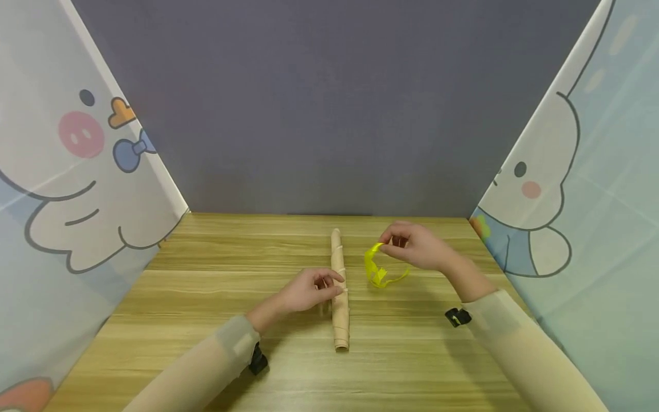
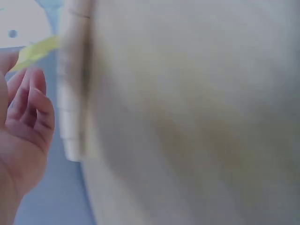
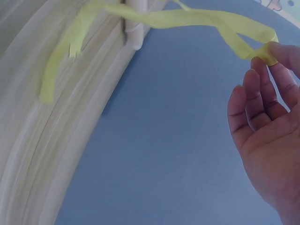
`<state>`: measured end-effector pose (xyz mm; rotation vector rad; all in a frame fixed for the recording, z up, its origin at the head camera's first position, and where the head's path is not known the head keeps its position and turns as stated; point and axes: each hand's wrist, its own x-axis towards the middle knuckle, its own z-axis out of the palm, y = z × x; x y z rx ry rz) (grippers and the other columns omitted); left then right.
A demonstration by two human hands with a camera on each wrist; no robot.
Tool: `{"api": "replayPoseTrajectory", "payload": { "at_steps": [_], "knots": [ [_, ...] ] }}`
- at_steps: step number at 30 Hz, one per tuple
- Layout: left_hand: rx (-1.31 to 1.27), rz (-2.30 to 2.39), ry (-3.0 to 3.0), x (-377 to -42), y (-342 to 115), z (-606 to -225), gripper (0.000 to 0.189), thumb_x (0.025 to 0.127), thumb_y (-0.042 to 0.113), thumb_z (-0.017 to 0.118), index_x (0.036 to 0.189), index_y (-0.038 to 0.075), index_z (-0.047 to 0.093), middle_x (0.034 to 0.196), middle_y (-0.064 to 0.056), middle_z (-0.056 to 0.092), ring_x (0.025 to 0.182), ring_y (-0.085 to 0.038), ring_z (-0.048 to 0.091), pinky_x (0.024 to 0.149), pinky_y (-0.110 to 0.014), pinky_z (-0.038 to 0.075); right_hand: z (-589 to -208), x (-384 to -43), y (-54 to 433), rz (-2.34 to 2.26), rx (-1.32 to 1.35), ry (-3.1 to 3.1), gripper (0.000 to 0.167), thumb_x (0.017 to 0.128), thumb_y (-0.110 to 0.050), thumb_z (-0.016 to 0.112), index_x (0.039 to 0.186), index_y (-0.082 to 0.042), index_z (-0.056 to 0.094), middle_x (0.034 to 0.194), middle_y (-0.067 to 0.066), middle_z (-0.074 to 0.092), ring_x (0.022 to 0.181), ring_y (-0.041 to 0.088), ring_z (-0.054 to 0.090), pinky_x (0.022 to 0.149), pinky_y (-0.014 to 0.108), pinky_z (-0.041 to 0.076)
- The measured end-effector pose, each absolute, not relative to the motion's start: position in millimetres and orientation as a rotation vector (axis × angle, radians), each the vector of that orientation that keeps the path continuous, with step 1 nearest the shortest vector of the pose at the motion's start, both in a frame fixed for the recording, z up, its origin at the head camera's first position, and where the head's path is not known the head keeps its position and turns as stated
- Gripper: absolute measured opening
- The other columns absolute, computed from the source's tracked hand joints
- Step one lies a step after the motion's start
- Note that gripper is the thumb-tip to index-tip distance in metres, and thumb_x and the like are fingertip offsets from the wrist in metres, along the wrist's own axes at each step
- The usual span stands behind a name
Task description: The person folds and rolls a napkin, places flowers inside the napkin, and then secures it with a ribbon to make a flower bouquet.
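A thin roll of tan, paper-like sheet (image 1: 340, 320) lies lengthwise on the wooden table, with a few pale lines across it. Over its left side hovers my left hand (image 1: 309, 290), fingers loosely bent; the left wrist view shows a gap between this hand (image 2: 28, 136) and the roll (image 2: 72, 93). To the right of the roll, my right hand (image 1: 417, 246) pinches a yellow ribbon (image 1: 370, 266) between thumb and forefinger. The ribbon (image 3: 183, 18) hangs in a loose, twisted loop in the right wrist view, with the right hand (image 3: 272, 117) at one bend.
The wood-grain table (image 1: 206, 343) ends at a grey back panel (image 1: 329, 114). Cartoon-printed side walls stand at left (image 1: 98, 200) and right (image 1: 592, 189). Black wrist devices show under the left sleeve (image 1: 226, 346) and the right sleeve (image 1: 501, 326).
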<state>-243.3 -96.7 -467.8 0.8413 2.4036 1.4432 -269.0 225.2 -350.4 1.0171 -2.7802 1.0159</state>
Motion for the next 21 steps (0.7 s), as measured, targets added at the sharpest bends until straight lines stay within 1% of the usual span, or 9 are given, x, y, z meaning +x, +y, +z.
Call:
{"api": "replayPoseTrajectory", "payload": {
  "at_steps": [4,6,8,12,16,19,21],
  "knots": [
    [0.900,1.517,2.545,-246.4,-86.9,-439.8,0.033,0.107,0.025,0.075,0.137,0.013,0.074,0.113,-0.003,0.074,0.093,-0.011,0.066,0.078,-0.027,0.056,-347.4,-266.3,213.5,1.122,1.084,-2.737,0.004,0.106,-0.019,0.076,0.108,-0.016,0.078,0.097,-0.001,0.065,0.080,0.015,0.056,0.071,0.029,0.051],
    [0.922,1.558,2.570,-247.3,-83.0,-427.8,0.035,0.106,0.026,0.076,0.139,0.014,0.073,0.120,-0.003,0.072,0.099,-0.012,0.067,0.081,-0.028,0.057,-347.0,-265.4,208.1,1.147,1.103,-2.728,0.004,0.105,-0.019,0.076,0.108,-0.016,0.078,0.097,-0.001,0.065,0.081,0.017,0.057,0.072,0.030,0.051],
    [0.949,1.579,2.586,-247.8,-79.6,-418.0,0.038,0.106,0.027,0.077,0.141,0.015,0.073,0.124,-0.003,0.070,0.103,-0.014,0.067,0.081,-0.029,0.057,-346.9,-264.5,204.3,1.169,1.120,-2.719,0.004,0.105,-0.018,0.077,0.108,-0.016,0.078,0.097,0.000,0.065,0.082,0.020,0.057,0.072,0.030,0.051],
    [1.013,1.592,2.614,-249.6,-74.9,-408.0,0.037,0.103,0.025,0.080,0.138,0.013,0.076,0.122,-0.003,0.069,0.101,-0.014,0.068,0.079,-0.027,0.056,-347.1,-263.4,197.6,1.181,1.145,-2.705,0.004,0.105,-0.017,0.077,0.109,-0.018,0.079,0.097,0.000,0.066,0.082,0.023,0.058,0.070,0.030,0.051],
    [1.027,1.606,2.655,-250.6,-74.0,-405.0,0.021,0.104,0.022,0.079,0.123,0.013,0.082,0.117,-0.002,0.070,0.098,-0.012,0.065,0.079,-0.025,0.054,-348.5,-263.8,192.3,1.181,1.151,-2.706,0.003,0.105,-0.020,0.076,0.108,-0.020,0.078,0.099,-0.003,0.067,0.083,0.019,0.058,0.072,0.031,0.051],
    [0.997,1.657,2.641,-250.6,-75.3,-403.1,0.012,0.107,0.018,0.074,0.114,0.012,0.081,0.114,-0.004,0.071,0.098,-0.015,0.065,0.082,-0.030,0.055,-350.6,-264.2,189.9,1.226,1.132,-2.699,0.003,0.105,-0.020,0.077,0.105,-0.017,0.078,0.104,0.002,0.070,0.087,0.021,0.060,0.075,0.031,0.053],
    [0.962,1.686,2.616,-250.5,-76.4,-401.0,0.011,0.108,0.016,0.072,0.114,0.010,0.079,0.112,-0.006,0.073,0.099,-0.018,0.066,0.086,-0.035,0.057,-352.6,-264.3,189.3,1.286,1.105,-2.691,0.003,0.104,-0.018,0.078,0.103,-0.015,0.077,0.111,0.007,0.071,0.092,0.024,0.062,0.077,0.031,0.053]
  ]
}}
